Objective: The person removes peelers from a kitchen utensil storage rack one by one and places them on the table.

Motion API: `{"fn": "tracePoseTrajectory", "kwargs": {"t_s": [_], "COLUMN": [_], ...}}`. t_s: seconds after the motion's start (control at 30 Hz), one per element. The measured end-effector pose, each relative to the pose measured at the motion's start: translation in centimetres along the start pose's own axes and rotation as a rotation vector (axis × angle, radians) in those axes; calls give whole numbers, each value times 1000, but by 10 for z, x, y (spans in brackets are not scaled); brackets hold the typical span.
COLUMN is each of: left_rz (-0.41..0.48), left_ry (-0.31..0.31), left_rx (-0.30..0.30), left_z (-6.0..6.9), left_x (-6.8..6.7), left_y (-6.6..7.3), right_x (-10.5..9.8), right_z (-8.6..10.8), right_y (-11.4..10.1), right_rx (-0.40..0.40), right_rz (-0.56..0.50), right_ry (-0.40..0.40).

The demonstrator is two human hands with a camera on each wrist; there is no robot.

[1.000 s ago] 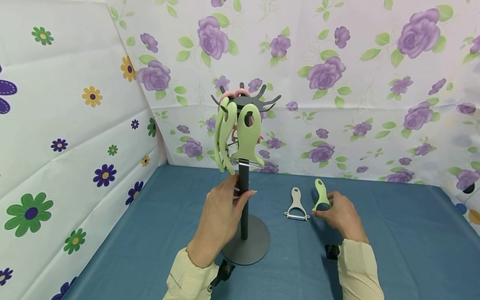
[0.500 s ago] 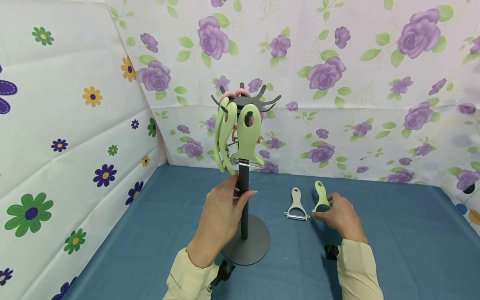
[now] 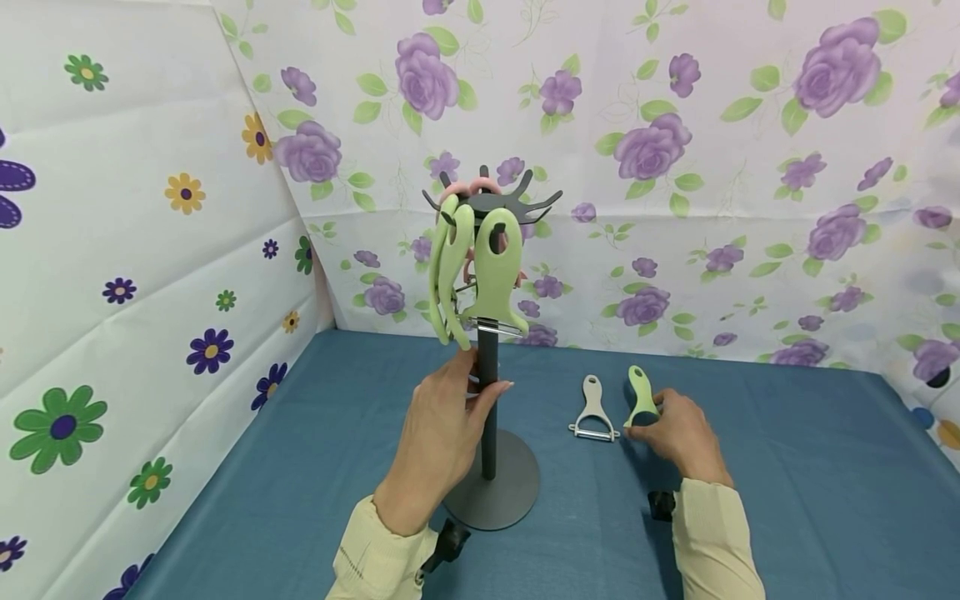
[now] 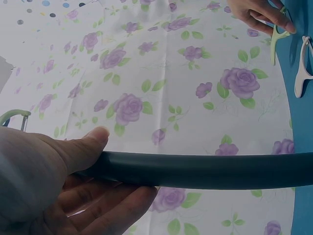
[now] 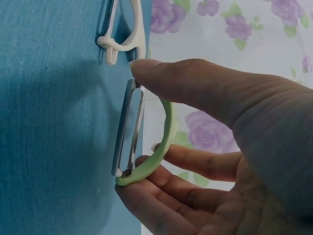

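My left hand grips the dark post of a round-based stand, thumb on one side and fingers on the other. Several green peelers and pink ones hang from the hooks at its top. To the right, my right hand holds a green peeler by the two ends of its head. In the right wrist view the thumb and fingers pinch that peeler across its metal blade, close to the cloth. A white peeler lies just left of it.
The stand's round base rests on a blue cloth. Several bare hooks stick out at the right of its top. Flowered cloth hangs behind, and another patterned cloth stands on the left.
The green peeler in my right hand has sunk slightly, its handle end lower than before. My right hand has shifted down a little with it. The left hand and stand have stayed still.
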State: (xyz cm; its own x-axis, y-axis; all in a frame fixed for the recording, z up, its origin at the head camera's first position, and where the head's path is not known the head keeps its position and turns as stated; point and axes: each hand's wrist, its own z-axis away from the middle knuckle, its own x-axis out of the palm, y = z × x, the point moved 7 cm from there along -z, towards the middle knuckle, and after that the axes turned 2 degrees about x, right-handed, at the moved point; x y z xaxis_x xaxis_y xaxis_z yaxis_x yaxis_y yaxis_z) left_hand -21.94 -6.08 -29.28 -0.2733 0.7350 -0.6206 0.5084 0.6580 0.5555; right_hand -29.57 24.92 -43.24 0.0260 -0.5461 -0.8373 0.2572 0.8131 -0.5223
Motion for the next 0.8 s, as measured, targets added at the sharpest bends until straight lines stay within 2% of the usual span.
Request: {"fn": "tracePoseTrajectory", "kwargs": {"t_s": [0.8], "left_rz": [4], "left_ry": [2], "left_rx": [1], "left_z": [0], "left_x": [0], "left_y": [0], "right_x": [6], "right_z": [-2], "right_y": [2], "right_rx": [16], "right_rz": [39], "right_ry": [16]}}
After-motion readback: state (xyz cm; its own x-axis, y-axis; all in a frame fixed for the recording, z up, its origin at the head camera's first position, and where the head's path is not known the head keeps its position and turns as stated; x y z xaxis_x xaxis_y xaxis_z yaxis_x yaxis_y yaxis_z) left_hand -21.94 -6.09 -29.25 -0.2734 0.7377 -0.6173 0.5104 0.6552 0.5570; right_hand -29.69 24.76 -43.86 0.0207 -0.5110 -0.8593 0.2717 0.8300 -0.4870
